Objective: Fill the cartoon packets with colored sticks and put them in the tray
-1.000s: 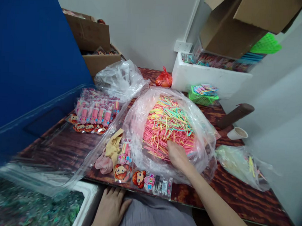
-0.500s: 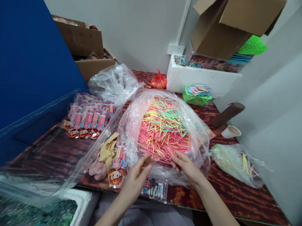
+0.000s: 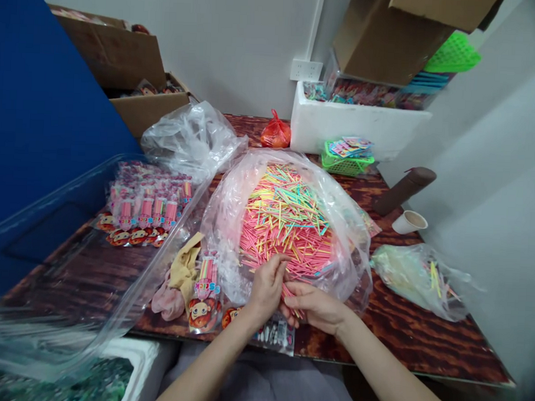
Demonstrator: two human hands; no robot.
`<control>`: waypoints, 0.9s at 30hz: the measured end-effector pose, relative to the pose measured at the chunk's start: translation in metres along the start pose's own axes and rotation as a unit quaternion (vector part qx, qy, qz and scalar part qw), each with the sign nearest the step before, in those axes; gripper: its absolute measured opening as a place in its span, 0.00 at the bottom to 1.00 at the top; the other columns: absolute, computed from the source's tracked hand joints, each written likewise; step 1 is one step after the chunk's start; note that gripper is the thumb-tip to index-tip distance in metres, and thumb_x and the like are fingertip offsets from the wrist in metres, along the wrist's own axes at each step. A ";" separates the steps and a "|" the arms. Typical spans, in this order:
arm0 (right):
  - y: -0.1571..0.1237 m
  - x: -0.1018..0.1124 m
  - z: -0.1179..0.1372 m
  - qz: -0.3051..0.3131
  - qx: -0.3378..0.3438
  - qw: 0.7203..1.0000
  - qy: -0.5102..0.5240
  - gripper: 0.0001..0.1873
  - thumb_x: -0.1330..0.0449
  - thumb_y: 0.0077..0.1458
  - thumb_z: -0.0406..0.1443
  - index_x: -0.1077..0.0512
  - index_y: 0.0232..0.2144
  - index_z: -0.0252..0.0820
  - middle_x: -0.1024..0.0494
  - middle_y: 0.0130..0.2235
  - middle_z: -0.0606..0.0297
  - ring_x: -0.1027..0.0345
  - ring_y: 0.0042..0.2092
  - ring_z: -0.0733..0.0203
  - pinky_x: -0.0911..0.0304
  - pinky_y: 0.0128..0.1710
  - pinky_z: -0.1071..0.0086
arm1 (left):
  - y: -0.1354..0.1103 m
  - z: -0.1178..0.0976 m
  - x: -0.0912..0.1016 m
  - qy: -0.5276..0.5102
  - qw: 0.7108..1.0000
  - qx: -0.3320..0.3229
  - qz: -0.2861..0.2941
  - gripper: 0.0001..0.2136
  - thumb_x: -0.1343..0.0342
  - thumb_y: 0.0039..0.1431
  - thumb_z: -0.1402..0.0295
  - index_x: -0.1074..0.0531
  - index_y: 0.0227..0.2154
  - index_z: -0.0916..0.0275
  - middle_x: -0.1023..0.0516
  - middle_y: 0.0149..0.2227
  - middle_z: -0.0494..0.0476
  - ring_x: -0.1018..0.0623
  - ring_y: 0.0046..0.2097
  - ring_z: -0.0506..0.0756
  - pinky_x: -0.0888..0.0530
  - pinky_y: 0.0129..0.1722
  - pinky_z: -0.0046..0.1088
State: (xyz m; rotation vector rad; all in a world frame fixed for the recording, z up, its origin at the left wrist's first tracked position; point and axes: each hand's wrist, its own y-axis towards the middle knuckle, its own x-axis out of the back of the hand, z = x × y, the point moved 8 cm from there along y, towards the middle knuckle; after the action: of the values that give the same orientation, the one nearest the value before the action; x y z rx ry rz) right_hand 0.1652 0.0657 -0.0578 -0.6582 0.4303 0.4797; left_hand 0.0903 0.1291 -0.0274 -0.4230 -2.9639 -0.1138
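Grip of my right hand [image 3: 319,307] curls round thin, straight, pink plastic-looking sticks [image 3: 287,292] near the front edge of the brown wood-grained desk [image 3: 412,343], presumably keeping them bundled, though from afar I cannot tell whether my left hand [image 3: 264,288] pinches them.

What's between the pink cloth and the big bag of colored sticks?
In the head view, going from the pink cloth to the big bag, you first meet a yellow cloth, then a clear packet with a doll picture.
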 end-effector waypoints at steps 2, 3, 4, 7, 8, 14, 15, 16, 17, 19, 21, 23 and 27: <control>0.002 -0.002 -0.002 0.019 -0.002 0.999 0.036 0.18 0.30 0.47 0.43 0.33 0.32 0.39 0.26 0.27 0.69 0.32 0.25 0.69 0.39 0.27 0.74 | 0.000 -0.001 0.002 -0.032 0.999 0.004 0.009 0.15 0.54 0.67 0.61 0.28 0.48 0.60 0.24 0.29 0.51 0.24 0.32 0.52 0.29 0.35 0.26; 0.003 -0.003 -0.002 0.025 -0.002 0.999 0.047 0.18 0.30 0.47 0.43 0.33 0.32 0.39 0.26 0.28 0.69 0.31 0.25 0.68 0.38 0.27 0.74 | 0.000 -0.002 0.004 -0.045 0.999 0.007 0.012 0.16 0.54 0.67 0.60 0.28 0.49 0.61 0.23 0.30 0.52 0.23 0.34 0.52 0.29 0.37 0.27; 0.003 -0.004 -0.001 0.031 -0.002 0.998 0.052 0.18 0.31 0.48 0.43 0.32 0.32 0.38 0.26 0.28 0.68 0.31 0.26 0.68 0.38 0.27 0.74 | -0.001 -0.003 0.007 -0.052 0.999 0.008 0.015 0.16 0.55 0.67 0.60 0.28 0.49 0.61 0.22 0.32 0.53 0.23 0.35 0.53 0.28 0.38 0.27; 0.002 -0.004 0.002 0.041 -0.002 0.998 0.046 0.18 0.31 0.48 0.43 0.29 0.33 0.36 0.25 0.30 0.66 0.31 0.25 0.69 0.38 0.26 0.75 | -0.002 -0.004 0.011 -0.032 0.999 0.013 0.038 0.17 0.55 0.67 0.59 0.27 0.48 0.61 0.20 0.34 0.54 0.22 0.36 0.53 0.29 0.39 0.27; 0.001 -0.004 0.003 0.046 -0.003 0.998 0.042 0.18 0.31 0.49 0.44 0.29 0.34 0.35 0.25 0.31 0.66 0.31 0.25 0.69 0.38 0.25 0.75 | -0.003 -0.004 0.012 -0.022 0.999 0.015 0.044 0.17 0.54 0.67 0.59 0.26 0.48 0.61 0.20 0.34 0.54 0.22 0.36 0.53 0.29 0.39 0.27; 0.003 -0.003 -0.008 0.053 -0.026 0.997 0.046 0.19 0.30 0.47 0.43 0.30 0.34 0.38 0.24 0.28 0.66 0.32 0.24 0.69 0.38 0.25 0.75 | -0.011 -0.009 -0.001 0.009 0.997 -0.007 0.075 0.16 0.55 0.67 0.61 0.27 0.49 0.60 0.20 0.38 0.56 0.22 0.40 0.54 0.28 0.41 0.29; 0.003 -0.003 -0.010 0.051 -0.030 0.997 0.047 0.20 0.29 0.45 0.43 0.31 0.33 0.39 0.24 0.27 0.68 0.32 0.24 0.68 0.37 0.26 0.74 | -0.012 -0.012 -0.005 0.022 0.996 -0.015 0.089 0.16 0.55 0.67 0.61 0.26 0.48 0.60 0.20 0.39 0.56 0.22 0.41 0.54 0.28 0.43 0.30; 0.003 -0.004 -0.012 0.048 -0.030 0.997 0.045 0.21 0.28 0.44 0.43 0.32 0.33 0.39 0.25 0.26 0.69 0.32 0.23 0.67 0.37 0.26 0.73 | -0.014 -0.016 -0.007 0.037 0.995 -0.024 0.095 0.15 0.55 0.67 0.62 0.26 0.47 0.60 0.20 0.41 0.56 0.22 0.43 0.55 0.29 0.44 0.30; 0.003 -0.003 -0.011 0.039 -0.020 0.998 0.039 0.21 0.28 0.43 0.44 0.32 0.32 0.40 0.27 0.25 0.70 0.33 0.23 0.67 0.37 0.26 0.73 | -0.016 -0.019 -0.006 0.052 0.994 -0.034 0.091 0.15 0.55 0.67 0.63 0.26 0.48 0.60 0.21 0.43 0.57 0.22 0.45 0.55 0.29 0.46 0.30; 0.001 0.004 -0.004 -0.010 0.037 0.999 0.008 0.19 0.29 0.45 0.44 0.32 0.31 0.41 0.28 0.24 0.71 0.34 0.24 0.67 0.38 0.28 0.72 | -0.024 -0.027 0.004 0.083 0.993 -0.058 0.064 0.14 0.55 0.68 0.64 0.29 0.49 0.61 0.22 0.46 0.58 0.24 0.48 0.55 0.30 0.48 0.31; -0.006 0.017 0.010 -0.094 0.133 0.986 -0.048 0.15 0.33 0.50 0.44 0.30 0.32 0.41 0.27 0.26 0.69 0.33 0.28 0.65 0.38 0.33 0.70 | -0.038 -0.031 0.017 0.136 0.986 -0.085 0.036 0.12 0.55 0.68 0.66 0.29 0.46 0.62 0.23 0.43 0.58 0.25 0.45 0.54 0.30 0.46 0.31; -0.018 0.030 0.021 -0.178 0.218 0.952 -0.118 0.12 0.37 0.55 0.44 0.29 0.33 0.41 0.25 0.30 0.67 0.32 0.34 0.63 0.39 0.38 0.69 | -0.056 -0.028 0.025 0.225 0.967 -0.105 0.048 0.12 0.56 0.68 0.67 0.28 0.35 0.62 0.25 0.33 0.55 0.26 0.36 0.53 0.31 0.38 0.30; -0.034 0.046 0.018 -0.275 0.289 0.893 -0.208 0.09 0.42 0.59 0.41 0.28 0.33 0.42 0.24 0.33 0.65 0.32 0.38 0.59 0.41 0.41 0.68 | -0.093 -0.006 0.019 0.388 0.898 -0.156 0.139 0.11 0.54 0.66 0.72 0.29 0.31 0.61 0.26 0.31 0.55 0.28 0.35 0.55 0.33 0.35 0.32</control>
State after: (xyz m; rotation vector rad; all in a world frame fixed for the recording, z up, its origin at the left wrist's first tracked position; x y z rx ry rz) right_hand 0.2245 0.0673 -0.0529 -0.0678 -0.0436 -0.0676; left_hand 0.0469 0.0445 -0.0235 -0.6501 -2.0753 -0.5783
